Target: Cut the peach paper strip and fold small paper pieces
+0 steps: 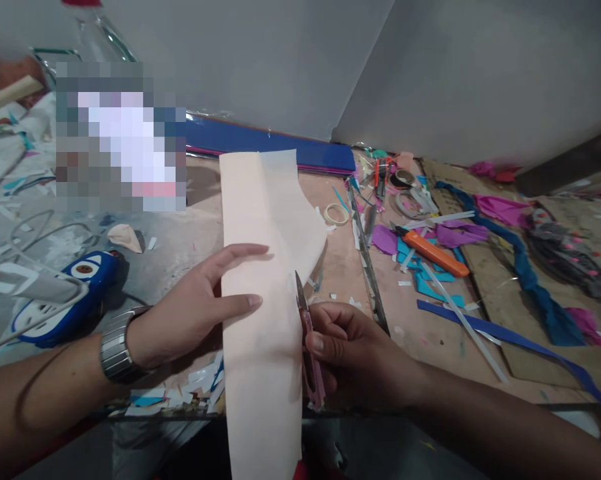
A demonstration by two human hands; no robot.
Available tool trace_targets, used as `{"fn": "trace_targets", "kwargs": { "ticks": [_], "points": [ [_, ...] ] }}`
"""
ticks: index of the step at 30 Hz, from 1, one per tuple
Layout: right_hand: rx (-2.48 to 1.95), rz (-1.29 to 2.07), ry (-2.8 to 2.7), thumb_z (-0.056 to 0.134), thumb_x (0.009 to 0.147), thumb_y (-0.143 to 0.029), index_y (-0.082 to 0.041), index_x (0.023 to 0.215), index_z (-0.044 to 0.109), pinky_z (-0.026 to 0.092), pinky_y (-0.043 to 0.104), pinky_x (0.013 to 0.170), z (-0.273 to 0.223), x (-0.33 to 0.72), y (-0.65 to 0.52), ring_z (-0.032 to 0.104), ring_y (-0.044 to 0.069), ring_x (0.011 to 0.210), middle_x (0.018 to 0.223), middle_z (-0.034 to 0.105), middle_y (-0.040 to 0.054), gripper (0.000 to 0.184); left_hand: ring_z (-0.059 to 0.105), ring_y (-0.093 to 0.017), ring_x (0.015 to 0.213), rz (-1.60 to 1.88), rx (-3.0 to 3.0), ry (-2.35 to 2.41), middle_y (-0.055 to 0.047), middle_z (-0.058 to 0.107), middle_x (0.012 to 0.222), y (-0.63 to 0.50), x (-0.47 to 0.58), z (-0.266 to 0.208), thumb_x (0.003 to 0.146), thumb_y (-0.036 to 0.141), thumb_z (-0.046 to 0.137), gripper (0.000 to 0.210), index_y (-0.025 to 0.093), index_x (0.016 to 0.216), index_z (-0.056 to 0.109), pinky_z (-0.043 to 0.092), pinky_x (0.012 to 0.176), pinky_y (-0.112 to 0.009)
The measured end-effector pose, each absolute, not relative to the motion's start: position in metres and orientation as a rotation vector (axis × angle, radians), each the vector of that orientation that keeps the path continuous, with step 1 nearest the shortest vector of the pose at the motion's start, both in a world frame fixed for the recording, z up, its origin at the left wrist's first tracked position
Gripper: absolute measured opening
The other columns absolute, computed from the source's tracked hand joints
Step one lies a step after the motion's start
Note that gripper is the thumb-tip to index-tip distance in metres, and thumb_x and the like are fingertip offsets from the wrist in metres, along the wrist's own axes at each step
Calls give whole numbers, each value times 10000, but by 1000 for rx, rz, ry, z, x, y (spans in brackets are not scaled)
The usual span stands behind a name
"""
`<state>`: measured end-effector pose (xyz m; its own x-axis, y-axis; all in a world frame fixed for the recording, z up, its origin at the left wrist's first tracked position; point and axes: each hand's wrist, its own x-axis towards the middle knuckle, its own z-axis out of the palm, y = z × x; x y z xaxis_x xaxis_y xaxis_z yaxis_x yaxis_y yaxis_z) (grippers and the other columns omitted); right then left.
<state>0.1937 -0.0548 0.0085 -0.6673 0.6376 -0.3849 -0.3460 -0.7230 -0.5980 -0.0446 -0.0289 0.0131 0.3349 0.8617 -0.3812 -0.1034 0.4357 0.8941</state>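
Observation:
A long pale peach sheet [260, 373], paper or thin foam, runs from the table out over its front edge. It has a fold along its length, and its right side is cut in a curve. My left hand [195, 303] grips the sheet from the left, thumb and forefinger on top and the other fingers hidden beneath. In my right hand [353, 347] is a pair of pink-handled thread snips [314, 377]. Their blades point away from me at the sheet's right edge, where the curved part meets the straight strip.
Flat blue material [270, 143] lies along the wall behind. To the right are an orange utility knife [433, 252], a tape roll [336, 214], blue strips and coloured scraps. A blue-and-white device [65, 297] with a cable sits left, near a blurred, bright upright object [125, 140].

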Motion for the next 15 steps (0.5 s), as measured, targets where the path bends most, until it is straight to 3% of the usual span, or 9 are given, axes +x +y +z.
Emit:
{"fn": "trace_targets", "kwargs": {
  "ticks": [6, 15],
  "points": [
    [-756, 2376, -656, 817, 879, -263, -218, 670, 309, 462, 169, 454, 12, 194, -52, 583, 78, 434, 527, 600, -70, 551, 710, -178, 761, 750, 744, 995, -33, 758, 973, -29, -45, 14, 828, 288, 822, 462, 275, 1261, 659, 570, 653, -261],
    [-756, 2400, -648, 824, 873, -263, -219, 674, 325, 476, 167, 454, 13, 194, -52, 578, 81, 430, 509, 604, -64, 539, 684, -158, 661, 819, 758, 1043, -9, 730, 879, -29, -44, 14, 729, 316, 912, 517, 244, 1166, 647, 560, 574, -241]
  ]
}}
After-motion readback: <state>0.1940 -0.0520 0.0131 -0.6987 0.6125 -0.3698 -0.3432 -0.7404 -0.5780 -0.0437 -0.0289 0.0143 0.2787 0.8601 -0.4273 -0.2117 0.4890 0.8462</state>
